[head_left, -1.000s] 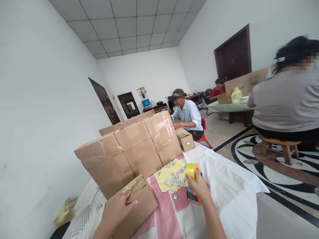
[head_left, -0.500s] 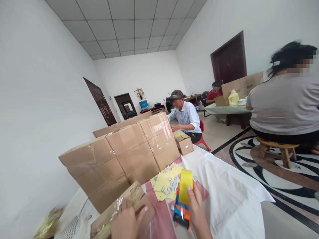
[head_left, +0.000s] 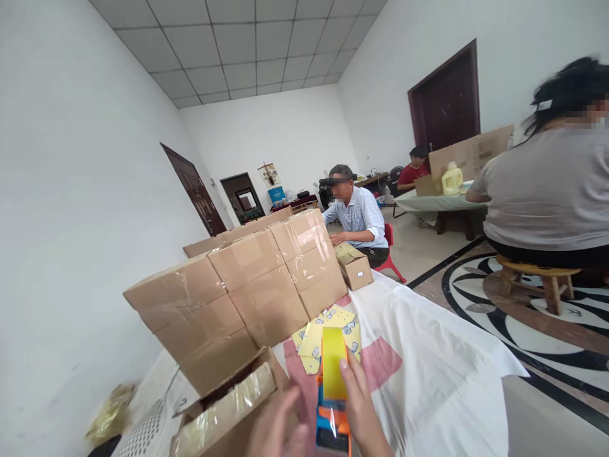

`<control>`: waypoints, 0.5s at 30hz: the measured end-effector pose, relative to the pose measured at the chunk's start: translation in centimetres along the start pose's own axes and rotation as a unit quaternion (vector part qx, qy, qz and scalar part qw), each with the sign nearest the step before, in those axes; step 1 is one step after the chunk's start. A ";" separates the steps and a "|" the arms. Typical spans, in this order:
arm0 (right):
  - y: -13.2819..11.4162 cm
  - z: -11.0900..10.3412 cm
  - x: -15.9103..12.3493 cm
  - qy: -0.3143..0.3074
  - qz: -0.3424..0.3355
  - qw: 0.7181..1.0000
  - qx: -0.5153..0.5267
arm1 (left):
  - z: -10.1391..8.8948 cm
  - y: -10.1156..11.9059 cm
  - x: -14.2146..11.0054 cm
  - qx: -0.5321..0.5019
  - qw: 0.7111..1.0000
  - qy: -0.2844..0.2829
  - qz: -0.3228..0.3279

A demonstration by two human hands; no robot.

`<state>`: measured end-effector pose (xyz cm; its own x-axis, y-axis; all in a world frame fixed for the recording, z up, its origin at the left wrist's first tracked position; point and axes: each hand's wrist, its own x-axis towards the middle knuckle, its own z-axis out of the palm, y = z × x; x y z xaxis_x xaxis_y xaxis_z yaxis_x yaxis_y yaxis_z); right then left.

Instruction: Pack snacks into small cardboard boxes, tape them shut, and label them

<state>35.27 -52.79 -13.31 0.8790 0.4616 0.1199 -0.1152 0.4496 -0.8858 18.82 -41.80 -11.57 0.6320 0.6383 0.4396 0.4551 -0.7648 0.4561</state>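
Note:
My right hand is wrapped round a blue and orange tape dispenser carrying a wide yellow roll of tape. Blurred by motion, my left hand hovers close to the dispenser with its fingers apart and nothing visible in them. At the bottom left, beside that hand, lies a long cardboard box with shiny tape on its top flap; a dark gap shows along its far side. Yellow printed sheets lie on the table beyond the dispenser.
Stacked taped cartons form a wall across the table. A smaller carton stands at its right end, near a seated co-worker. White cloth covers the table. Crumpled film lies at lower left.
My left hand has come off the cardboard box and moved right, toward the dispenser. The dispenser has shifted left with my right hand. A gap now shows along the box's far side.

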 end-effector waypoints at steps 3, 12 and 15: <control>0.2 -0.7 -0.2 0.013 0.004 1.000 -0.003 | 4.8 5.3 0.0 -0.143 0.987 -0.071 -0.005; 1.2 -1.9 3.0 0.086 -0.025 0.996 -0.023 | 5.7 8.2 2.0 -0.247 0.964 -0.091 -0.039; 1.8 -1.8 3.7 0.088 -0.046 0.993 -0.060 | 5.6 7.7 1.8 -0.257 0.961 -0.101 -0.012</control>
<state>39.19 -51.67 -15.30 0.9519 0.2768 0.1316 0.0159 0.3841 -0.9231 26.93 -47.07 -11.60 0.7576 0.5856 0.2883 0.1342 -0.5720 0.8092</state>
